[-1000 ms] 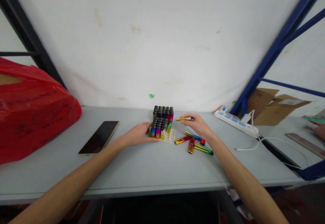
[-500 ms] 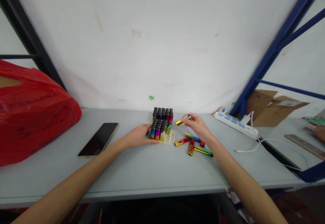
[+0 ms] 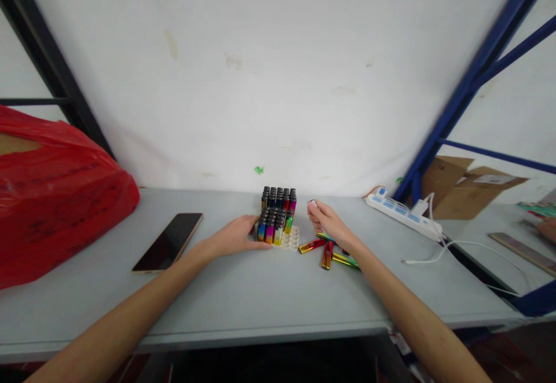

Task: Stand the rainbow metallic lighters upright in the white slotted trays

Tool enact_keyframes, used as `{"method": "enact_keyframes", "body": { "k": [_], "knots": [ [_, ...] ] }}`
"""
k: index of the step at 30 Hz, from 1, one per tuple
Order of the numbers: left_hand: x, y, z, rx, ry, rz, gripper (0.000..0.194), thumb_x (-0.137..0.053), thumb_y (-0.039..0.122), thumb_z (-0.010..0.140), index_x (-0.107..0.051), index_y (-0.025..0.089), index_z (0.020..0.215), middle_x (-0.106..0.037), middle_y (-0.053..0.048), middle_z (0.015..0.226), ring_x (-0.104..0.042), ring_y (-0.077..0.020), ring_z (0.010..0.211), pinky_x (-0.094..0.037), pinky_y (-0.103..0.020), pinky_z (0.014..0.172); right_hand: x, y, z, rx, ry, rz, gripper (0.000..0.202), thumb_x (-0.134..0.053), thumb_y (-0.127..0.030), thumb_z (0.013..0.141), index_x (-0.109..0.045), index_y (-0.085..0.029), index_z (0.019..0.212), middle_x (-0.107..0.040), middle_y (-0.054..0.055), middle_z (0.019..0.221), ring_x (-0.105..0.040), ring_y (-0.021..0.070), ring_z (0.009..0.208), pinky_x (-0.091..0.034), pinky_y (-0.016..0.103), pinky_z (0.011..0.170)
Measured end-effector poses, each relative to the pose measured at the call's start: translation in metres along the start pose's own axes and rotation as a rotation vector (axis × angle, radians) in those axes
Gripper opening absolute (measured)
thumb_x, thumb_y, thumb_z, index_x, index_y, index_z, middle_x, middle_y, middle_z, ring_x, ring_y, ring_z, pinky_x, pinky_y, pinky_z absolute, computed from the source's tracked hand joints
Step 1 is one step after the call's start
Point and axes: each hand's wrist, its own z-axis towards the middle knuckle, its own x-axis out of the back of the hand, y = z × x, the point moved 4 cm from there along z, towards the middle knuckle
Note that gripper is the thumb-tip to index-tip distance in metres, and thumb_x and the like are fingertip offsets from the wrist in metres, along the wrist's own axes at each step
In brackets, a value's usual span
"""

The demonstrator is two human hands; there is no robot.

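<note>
Upright lighters [image 3: 270, 232] with black tops and shiny coloured bodies stand in a white tray [image 3: 292, 239] with round holes, some of them vacant at its right front. My left hand [image 3: 237, 235] grips the tray's left end, thumb along the front and fingers behind. Off to the right of the tray, my right hand [image 3: 325, 221] is closed around a lighter [image 3: 311, 203]; just its tip shows, the rest being hidden in the fingers. Below that hand lie several loose lighters [image 3: 327, 254], red, gold, green and blue, partly covered by my wrist.
A phone [image 3: 168, 243] lies left of my left forearm, beside a big red plastic bag [image 3: 61, 197]. On the right are a white power strip [image 3: 403, 214] with a cable, cardboard boxes [image 3: 473, 189] and a blue rack post [image 3: 456, 99]. Another person's hand [image 3: 548, 229] shows at the far right.
My right hand has turned, and its fingers have closed around the lighter, which stuck out to the left before and is now mostly hidden. My left hand stays on the tray.
</note>
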Motion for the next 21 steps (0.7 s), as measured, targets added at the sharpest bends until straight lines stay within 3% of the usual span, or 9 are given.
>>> {"method": "enact_keyframes", "body": {
  "k": [3,5,13,21],
  "knots": [
    [-0.001,-0.001,0.0,-0.021,0.0,-0.004,0.063,-0.072,0.067,0.078,-0.066,0.021,0.12,-0.073,-0.01,0.117,-0.068,-0.0306,0.105,-0.051,-0.037,0.093,-0.001,-0.007,-0.003,0.142,0.144,-0.351,0.055,-0.052,-0.067,0.091,-0.036,-0.022,0.064,-0.032,-0.006,0.06,-0.03,0.0112,0.057,-0.024,0.026,0.054],
    [-0.001,-0.001,0.0,-0.021,-0.001,0.003,0.064,-0.072,0.068,0.078,-0.066,0.021,0.12,-0.073,-0.01,0.118,-0.068,-0.0309,0.106,-0.051,-0.037,0.093,-0.005,-0.009,-0.005,0.163,0.174,-0.442,0.055,-0.05,-0.064,0.092,-0.032,-0.022,0.061,-0.028,-0.005,0.058,-0.028,0.0111,0.057,-0.022,0.027,0.054],
    [0.0,0.0,0.0,-0.011,0.016,-0.007,0.063,-0.072,0.069,0.076,-0.066,0.02,0.116,-0.074,-0.009,0.114,-0.069,-0.0306,0.101,-0.053,-0.036,0.088,-0.021,-0.009,-0.008,0.162,0.185,-0.465,0.038,-0.042,-0.044,0.089,-0.033,-0.023,0.058,-0.033,-0.005,0.053,-0.034,0.0117,0.054,-0.023,0.029,0.056],
    [-0.001,-0.002,0.0,0.002,0.022,0.014,0.064,-0.072,0.071,0.075,-0.067,0.02,0.114,-0.075,-0.009,0.111,-0.069,-0.0313,0.097,-0.052,-0.036,0.086,-0.017,-0.018,-0.01,0.215,0.191,-0.501,0.049,-0.045,-0.055,0.096,-0.033,-0.023,0.06,-0.034,-0.005,0.054,-0.033,0.0125,0.056,-0.024,0.029,0.057]
  ]
}}
